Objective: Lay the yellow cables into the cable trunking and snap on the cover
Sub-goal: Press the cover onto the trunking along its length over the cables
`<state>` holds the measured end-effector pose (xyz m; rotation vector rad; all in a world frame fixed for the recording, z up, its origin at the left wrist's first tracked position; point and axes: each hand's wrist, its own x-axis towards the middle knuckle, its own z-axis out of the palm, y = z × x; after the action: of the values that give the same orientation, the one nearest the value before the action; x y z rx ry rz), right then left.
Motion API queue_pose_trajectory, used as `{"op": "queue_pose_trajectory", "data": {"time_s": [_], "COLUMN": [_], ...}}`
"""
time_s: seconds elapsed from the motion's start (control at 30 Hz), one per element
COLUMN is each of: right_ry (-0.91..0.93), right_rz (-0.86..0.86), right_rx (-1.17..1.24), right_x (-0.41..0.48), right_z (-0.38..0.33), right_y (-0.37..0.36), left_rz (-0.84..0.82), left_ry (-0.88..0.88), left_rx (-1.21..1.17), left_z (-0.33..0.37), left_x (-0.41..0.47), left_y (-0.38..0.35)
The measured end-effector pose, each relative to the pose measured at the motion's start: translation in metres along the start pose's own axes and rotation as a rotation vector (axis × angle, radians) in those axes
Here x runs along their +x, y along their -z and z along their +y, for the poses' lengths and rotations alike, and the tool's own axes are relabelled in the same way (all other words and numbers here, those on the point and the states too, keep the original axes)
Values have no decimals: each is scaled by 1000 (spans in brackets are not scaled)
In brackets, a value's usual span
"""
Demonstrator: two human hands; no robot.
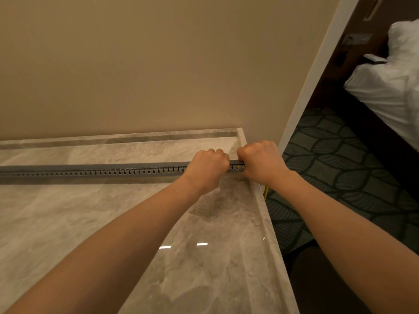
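A long grey slotted cable trunking [95, 172] lies across the marble counter [136, 223], running from the left edge to the counter's right end. A flat grey cover sits along its top. My left hand [207, 169] is fisted over the trunking near its right end. Just right of it, my right hand [260, 165] is fisted over the very end. Yellow cable shows through the slots between my hands [237, 166]. A short yellow cable piece [265, 192] hangs below the counter edge under my right wrist.
A beige wall [158, 64] rises behind the counter. The counter's right edge [269, 223] drops to a dark patterned carpet [340, 177]. A bed with white linen [390, 82] stands at the far right.
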<state>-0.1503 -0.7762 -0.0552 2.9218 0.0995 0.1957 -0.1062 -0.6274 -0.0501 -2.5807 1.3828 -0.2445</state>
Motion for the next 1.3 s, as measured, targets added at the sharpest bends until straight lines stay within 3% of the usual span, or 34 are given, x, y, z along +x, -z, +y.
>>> {"op": "queue_pose_trajectory", "data": {"time_s": [0.3, 0.5, 0.67, 0.83, 1.07, 1.3], "right_ry": [52, 87, 103, 89, 254, 105], "right_rz": [-1, 112, 54, -36, -285, -547], "right_rx": [81, 224, 306, -19, -462, -657], "right_x": [0, -21, -39, -37, -6, 14], "right_z": [5, 14, 37, 57, 24, -11], "right_y": [4, -2, -2, 10, 35, 39], "left_rz": [-21, -23, -33, -38, -50, -34], "left_ry": [-19, -23, -37, -37, -35, -36], "left_rx": [5, 16, 19, 28, 43, 23], "left_z": [0, -2, -4, -7, -6, -5], "left_x": [-2, 0, 2, 3, 4, 3], "left_y": [1, 4, 3, 1, 0, 0]}}
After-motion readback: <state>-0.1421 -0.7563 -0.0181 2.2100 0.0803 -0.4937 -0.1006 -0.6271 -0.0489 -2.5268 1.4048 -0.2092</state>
